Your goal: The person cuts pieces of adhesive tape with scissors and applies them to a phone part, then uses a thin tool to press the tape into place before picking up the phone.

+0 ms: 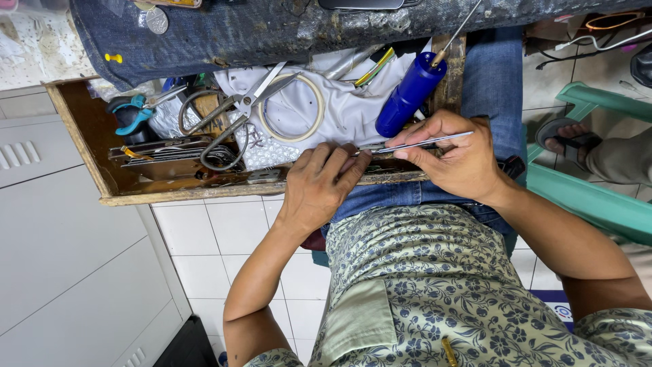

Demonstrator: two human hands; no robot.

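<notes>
My right hand (456, 155) grips a thin metal tool (445, 139), like tweezers, held level above the front edge of an open wooden drawer (75, 129). My left hand (319, 182) rests on that drawer edge, its fingertips meeting the tool's left tip; whether something small is pinched there I cannot tell. Just behind the hands lies a blue-handled screwdriver (411, 94). In the drawer are large scissors (234, 115), a roll of tape (293, 117) on white cloth, and blue-handled pliers (132, 115).
A worktop covered in dark denim (285, 27) runs above the drawer, with a coin (157, 20) and a yellow pin (114, 58). White cabinets (61, 251) stand left. At right, a green plastic chair (591, 197) and another person's sandalled foot (564, 132).
</notes>
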